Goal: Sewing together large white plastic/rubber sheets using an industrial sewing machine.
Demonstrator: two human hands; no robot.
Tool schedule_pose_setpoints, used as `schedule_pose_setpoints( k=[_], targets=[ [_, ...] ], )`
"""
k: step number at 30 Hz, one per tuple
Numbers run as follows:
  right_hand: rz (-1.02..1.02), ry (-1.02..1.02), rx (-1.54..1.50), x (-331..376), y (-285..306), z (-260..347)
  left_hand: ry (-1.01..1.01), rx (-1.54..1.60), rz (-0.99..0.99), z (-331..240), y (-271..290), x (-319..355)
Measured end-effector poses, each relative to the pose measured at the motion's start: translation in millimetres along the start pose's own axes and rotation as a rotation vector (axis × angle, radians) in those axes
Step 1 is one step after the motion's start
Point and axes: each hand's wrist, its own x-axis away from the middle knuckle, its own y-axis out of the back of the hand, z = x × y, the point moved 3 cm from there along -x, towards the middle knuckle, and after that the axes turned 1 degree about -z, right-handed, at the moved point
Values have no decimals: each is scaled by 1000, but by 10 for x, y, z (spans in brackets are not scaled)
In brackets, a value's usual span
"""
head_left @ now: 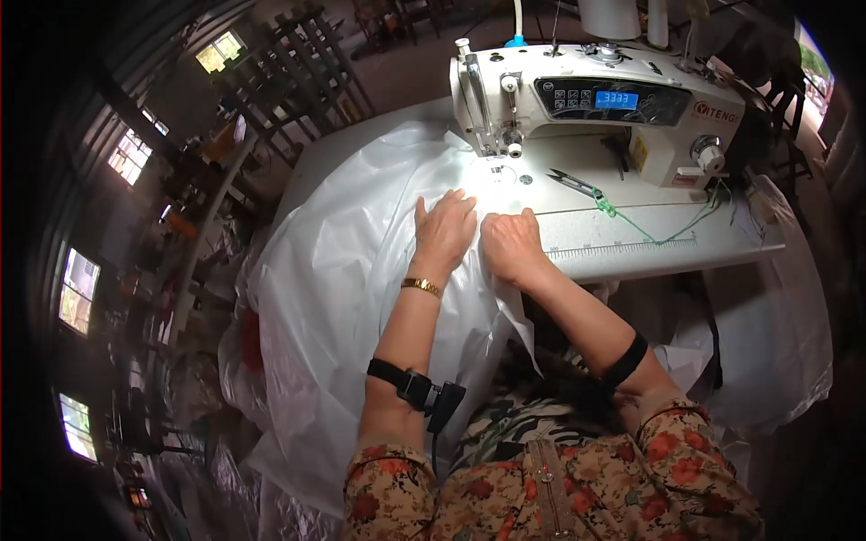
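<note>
White table at frame centre carried a sewing machine; I saw my left hand and right hand pressed flat, fingers spread, on white plastic sheet.

Table edge under white sheet

Strong local glare at the needle area of the sewing machine, blowing out the white plastic sheet beneath it. Room around is dim; small windows along the left rim glow overexposed. Heavy fisheye bending and black vignette at the edges; centre sharp, background shelves murky and soft.
</note>
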Motion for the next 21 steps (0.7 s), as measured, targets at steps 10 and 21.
schedule_pose_setpoints(
  k=[10, 21],
  targets=[
    [24, -50, 28, 0, -10, -120, -1, -40, -18, -21, -17, -36],
    [27, -15, 40, -206, -63, -149, 5, -41, 20, -45, 97, -125]
  ],
)
